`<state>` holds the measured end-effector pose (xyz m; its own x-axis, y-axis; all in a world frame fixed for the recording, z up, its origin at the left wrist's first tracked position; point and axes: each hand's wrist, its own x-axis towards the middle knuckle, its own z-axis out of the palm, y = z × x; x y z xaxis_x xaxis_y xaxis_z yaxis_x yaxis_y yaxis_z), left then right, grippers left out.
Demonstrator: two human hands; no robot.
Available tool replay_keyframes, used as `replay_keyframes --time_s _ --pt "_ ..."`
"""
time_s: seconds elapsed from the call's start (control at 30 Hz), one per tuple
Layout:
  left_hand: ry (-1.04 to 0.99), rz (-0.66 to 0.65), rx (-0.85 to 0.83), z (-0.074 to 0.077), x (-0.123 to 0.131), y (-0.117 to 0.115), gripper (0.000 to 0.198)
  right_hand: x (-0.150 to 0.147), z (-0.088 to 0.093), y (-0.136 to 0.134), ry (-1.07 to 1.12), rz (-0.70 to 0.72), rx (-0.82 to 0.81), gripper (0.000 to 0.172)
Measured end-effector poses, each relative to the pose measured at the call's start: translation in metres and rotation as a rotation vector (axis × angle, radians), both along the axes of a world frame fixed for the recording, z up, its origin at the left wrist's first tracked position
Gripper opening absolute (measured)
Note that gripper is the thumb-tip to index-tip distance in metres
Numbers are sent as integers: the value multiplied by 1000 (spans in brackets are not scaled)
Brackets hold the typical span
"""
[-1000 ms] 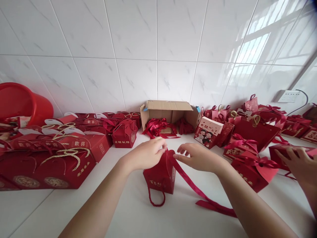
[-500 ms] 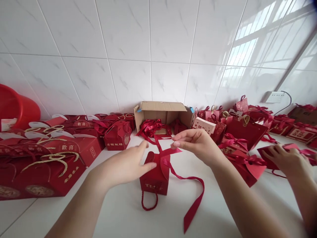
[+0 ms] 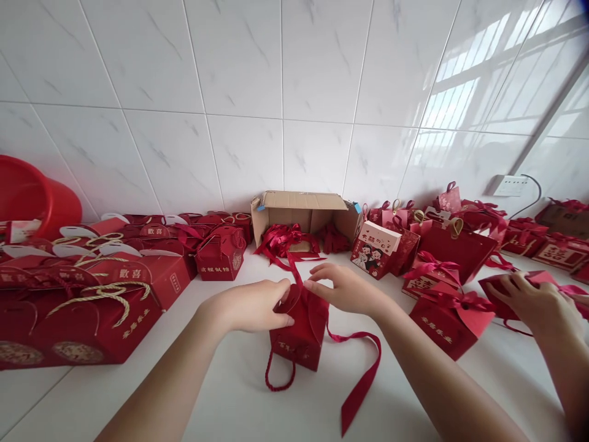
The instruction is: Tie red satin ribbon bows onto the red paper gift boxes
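Observation:
A small red gift box (image 3: 299, 334) with gold lettering stands tilted on the white table before me, a red cord handle (image 3: 280, 388) hanging from its front. My left hand (image 3: 262, 307) grips the box's top left flap between thumb and fingers. At the top of the box, thumb and fingers of my right hand (image 3: 338, 288) close on a red ribbon (image 3: 297, 273). The ribbon's loose tail (image 3: 363, 374) curls over the table to the right. Exactly where my right fingertips meet the ribbon is hard to make out.
Behind is an open cardboard carton (image 3: 304, 201) with red ribbons inside. Red gift boxes (image 3: 105, 307) crowd the left, beside a red bucket (image 3: 59, 205). More boxes and bags (image 3: 448, 322) stand right, where another person's hand (image 3: 538, 301) holds a red box.
My left hand has moved right onto the box's flap. My right hand has come down and left to the ribbon at its top. The box has shifted slightly right and tilted.

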<state>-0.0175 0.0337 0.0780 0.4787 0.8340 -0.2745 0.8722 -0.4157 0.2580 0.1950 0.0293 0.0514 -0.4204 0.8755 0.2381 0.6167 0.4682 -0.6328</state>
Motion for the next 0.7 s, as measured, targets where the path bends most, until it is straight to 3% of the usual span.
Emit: replay_keyframes --time_s 0.13,0.3,0.43,0.5,0.6,0.7 --pt "9 -20 -32 -3 2 2 25 -1 -4 0 -31 15 -20 36" --pt "21 -37 -30 -3 3 2 23 5 -10 14 -26 -94 -60 26" --pt "63 -43 -54 0 3 1 24 14 -22 33 128 195 -298 59" --pt "63 -42 -62 1 3 1 24 16 -28 41 197 297 -399 62" --pt "55 -29 -53 2 4 -1 24 17 -36 49 170 239 -430 46" --pt "45 -24 -47 1 5 -1 23 18 -36 51 141 148 -347 22"
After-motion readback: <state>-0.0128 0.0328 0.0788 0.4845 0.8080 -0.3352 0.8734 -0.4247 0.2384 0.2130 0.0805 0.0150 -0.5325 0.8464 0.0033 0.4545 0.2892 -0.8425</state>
